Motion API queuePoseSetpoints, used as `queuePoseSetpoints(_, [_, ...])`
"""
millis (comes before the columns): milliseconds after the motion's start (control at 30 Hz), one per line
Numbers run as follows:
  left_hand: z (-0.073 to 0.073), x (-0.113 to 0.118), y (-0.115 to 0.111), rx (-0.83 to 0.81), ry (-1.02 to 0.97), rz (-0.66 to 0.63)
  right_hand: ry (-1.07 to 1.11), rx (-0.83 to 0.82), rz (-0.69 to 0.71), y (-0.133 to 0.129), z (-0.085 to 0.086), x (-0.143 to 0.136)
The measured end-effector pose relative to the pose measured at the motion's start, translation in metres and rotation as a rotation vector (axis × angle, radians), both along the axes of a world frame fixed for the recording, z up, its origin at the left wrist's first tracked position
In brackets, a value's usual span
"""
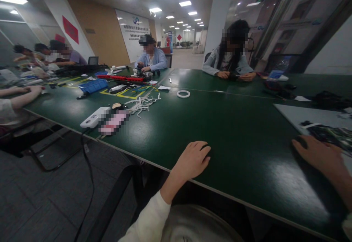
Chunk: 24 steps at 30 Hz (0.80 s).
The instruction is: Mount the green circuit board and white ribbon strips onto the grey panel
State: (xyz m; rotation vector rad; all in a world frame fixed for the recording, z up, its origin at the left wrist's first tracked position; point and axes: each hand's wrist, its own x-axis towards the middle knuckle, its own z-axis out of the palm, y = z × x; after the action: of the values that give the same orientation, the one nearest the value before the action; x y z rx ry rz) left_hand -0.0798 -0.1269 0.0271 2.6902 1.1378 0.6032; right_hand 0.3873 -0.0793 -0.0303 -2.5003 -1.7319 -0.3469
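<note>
My left hand (pixel 194 159) rests on the green table (pixel 220 124) near its front edge, fingers loosely curved and slightly apart, with nothing visible in it. At the right, my right hand (pixel 320 156) lies beside a grey board (pixel 291 115), its thumb spread away from the other fingers. A bundle of dark and white parts (pixel 332 134) lies on the board just beyond that hand; whether the fingertips touch it I cannot tell. Farther back on the table sit a white ring (pixel 183 94) and a small wrench (pixel 170 81).
At the left are a white power strip (pixel 95 117), a pink blurred item (pixel 113 122), white strips (pixel 141 104) and a blue tray (pixel 93 86). Two people (pixel 155 58) (pixel 214 60) sit across the table; others work at far left. A black cable (pixel 89 168) hangs off the edge.
</note>
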Motion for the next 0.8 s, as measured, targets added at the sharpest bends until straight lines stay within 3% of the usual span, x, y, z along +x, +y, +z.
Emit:
queuePoseSetpoints(133, [-0.001, -0.001, 0.000, -0.008, -0.004, 0.000, -0.008, -0.023, -0.055, -0.002, 0.006, -0.010])
queuePoseSetpoints(467, [-0.002, -0.001, -0.001, -0.015, -0.030, 0.000, 0.059, 0.021, 0.033, -0.004, 0.013, -0.027])
queuePoseSetpoints(633, [-0.003, -0.001, -0.001, -0.009, -0.044, -0.005, 0.085, 0.059, 0.132, -0.002, 0.008, -0.039])
queuePoseSetpoints(800, [-0.002, -0.001, 0.000, -0.007, -0.029, 0.003, 0.093, 0.062, 0.232, -0.001, 0.007, -0.068])
